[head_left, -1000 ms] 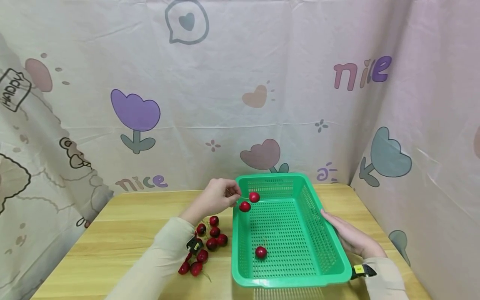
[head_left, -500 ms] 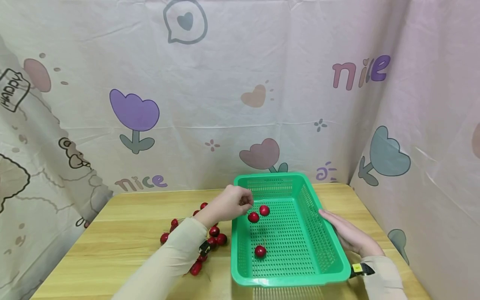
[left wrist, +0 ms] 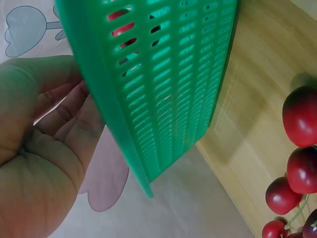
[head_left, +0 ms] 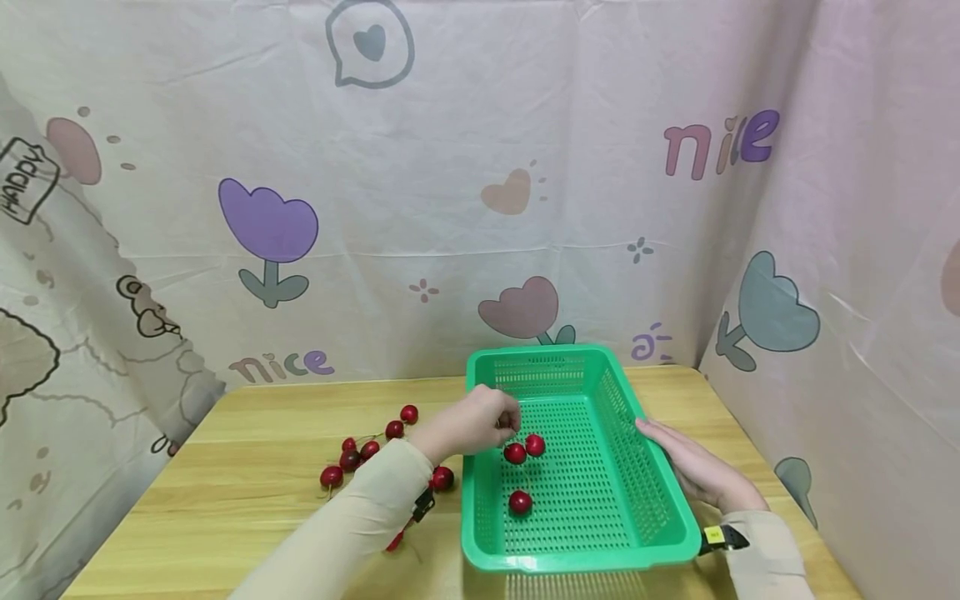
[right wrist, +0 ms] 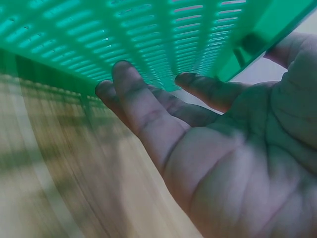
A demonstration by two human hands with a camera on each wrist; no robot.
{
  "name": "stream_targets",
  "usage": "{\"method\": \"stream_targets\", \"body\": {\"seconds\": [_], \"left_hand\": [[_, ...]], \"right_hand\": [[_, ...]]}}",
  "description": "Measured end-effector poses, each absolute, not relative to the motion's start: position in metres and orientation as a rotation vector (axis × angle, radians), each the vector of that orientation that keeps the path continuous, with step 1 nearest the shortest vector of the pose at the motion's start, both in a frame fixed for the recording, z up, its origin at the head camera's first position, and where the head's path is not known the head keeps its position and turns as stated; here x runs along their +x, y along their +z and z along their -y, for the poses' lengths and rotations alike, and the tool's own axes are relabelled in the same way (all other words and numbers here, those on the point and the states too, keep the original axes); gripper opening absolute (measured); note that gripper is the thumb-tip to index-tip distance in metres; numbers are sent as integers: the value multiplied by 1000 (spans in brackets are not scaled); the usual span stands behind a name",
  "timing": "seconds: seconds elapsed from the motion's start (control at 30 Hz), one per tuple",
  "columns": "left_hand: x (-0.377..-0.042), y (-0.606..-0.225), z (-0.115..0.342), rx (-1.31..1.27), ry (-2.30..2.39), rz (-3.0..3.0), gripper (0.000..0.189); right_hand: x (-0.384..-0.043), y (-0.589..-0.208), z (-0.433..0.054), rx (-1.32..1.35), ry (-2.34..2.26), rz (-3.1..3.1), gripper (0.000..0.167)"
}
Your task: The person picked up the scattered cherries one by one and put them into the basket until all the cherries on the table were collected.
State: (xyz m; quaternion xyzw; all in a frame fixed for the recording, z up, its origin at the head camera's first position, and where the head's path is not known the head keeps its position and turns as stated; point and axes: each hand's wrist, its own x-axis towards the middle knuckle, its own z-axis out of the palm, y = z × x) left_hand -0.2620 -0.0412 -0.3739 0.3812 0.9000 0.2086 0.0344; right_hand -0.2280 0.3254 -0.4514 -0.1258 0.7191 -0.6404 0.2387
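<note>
The left hand [head_left: 472, 420] has just lowered two cherries [head_left: 534, 446], pinched by their stems, into the green basket [head_left: 573, 467], at twelve o'clock from another cherry [head_left: 520, 502]. Three are inside now. The right hand [head_left: 697, 468] grips the basket's three o'clock side.

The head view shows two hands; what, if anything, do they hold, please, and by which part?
The left hand apparently pinches two cherries by their stems, contact hidden; the right hand holds the green basket by its right rim.
</note>
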Motion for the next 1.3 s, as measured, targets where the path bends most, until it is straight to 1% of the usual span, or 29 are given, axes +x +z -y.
{"method": "stream_targets", "body": {"seconds": [0.23,0.37,0.63,0.8,1.0,1.3], "left_hand": [[-259,-379,38,1149,662,-2698,10],[-256,-378,39,1179,686,-2679,9],[-252,-372,51,1177,811,-2676,7],[-247,-363,66,1147,856,-2721,7],[-243,-357,91,1103,924,-2797,9],[-250,-361,135,1061,1012,-2859,8]], "right_hand": [[-227,-453,-325,-344,-1752,-1972,81],[-227,-453,-324,-335,-1754,-1977,81],[-229,-455,-324,-337,-1743,-1997,80],[-229,-455,-326,-391,-1737,-1969,77],[-229,-454,-324,-392,-1744,-1956,77],[-229,-454,-324,-403,-1753,-1939,76]]}}
